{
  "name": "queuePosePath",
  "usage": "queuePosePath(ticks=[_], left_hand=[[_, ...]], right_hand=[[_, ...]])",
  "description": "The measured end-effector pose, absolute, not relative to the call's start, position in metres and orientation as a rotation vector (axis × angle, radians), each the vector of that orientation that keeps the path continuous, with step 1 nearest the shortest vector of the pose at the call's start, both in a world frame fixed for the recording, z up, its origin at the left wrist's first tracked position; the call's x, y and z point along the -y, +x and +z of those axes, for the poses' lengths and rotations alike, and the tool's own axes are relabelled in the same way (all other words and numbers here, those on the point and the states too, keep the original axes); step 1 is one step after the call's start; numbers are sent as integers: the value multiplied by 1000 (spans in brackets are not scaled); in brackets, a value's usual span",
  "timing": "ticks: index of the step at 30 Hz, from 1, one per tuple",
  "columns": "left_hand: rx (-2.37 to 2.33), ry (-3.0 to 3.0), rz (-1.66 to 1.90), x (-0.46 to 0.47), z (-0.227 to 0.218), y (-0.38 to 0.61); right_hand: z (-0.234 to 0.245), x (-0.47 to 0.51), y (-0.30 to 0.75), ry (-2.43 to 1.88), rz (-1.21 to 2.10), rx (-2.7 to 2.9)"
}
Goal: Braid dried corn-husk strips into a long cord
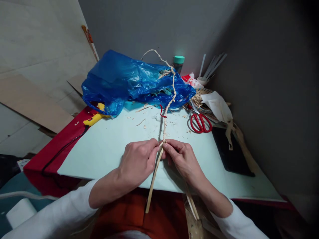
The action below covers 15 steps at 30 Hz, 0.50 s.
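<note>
A long braided cord of pale straw (170,94) runs from my hands up over the table and curls above a blue plastic bag (129,81). My left hand (138,162) and my right hand (180,157) meet at its near end, both pinched on the loose flat straw strips (152,186) where the braid stops. The unbraided strips hang down past the table's front edge toward my lap. A short red thread (162,113) lies beside the braid.
Red scissors (200,122) lie to the right on the pale table (107,149). A yellow glue gun (96,118) with a black cable sits at left. A teal-capped bottle (178,63), a cup of sticks (205,71), white paper and straw scraps crowd the back right.
</note>
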State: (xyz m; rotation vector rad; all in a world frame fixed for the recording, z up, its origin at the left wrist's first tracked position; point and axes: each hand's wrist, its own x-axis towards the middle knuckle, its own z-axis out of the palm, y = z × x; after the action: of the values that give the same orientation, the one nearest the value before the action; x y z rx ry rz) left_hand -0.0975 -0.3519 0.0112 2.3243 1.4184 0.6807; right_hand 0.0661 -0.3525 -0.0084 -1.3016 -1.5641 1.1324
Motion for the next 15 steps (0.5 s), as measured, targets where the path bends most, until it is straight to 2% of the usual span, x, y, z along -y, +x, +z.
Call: queuePosePath(ticks=[5,9,12,15], left_hand=[[-1219,2755,750,363,0,-87],[-1203,2951,651,368,-5,-75],[-1065,2860,659,367,4,-79],[-1143,2510,870,354,21,-90]], right_hand=[[-9,350,69,-1097,1486,1249],[-8,349,73,-1042,1671,1120],[-7,349,76,-1039,1620,1150],[-7,350,77,-1058,1586,1215]])
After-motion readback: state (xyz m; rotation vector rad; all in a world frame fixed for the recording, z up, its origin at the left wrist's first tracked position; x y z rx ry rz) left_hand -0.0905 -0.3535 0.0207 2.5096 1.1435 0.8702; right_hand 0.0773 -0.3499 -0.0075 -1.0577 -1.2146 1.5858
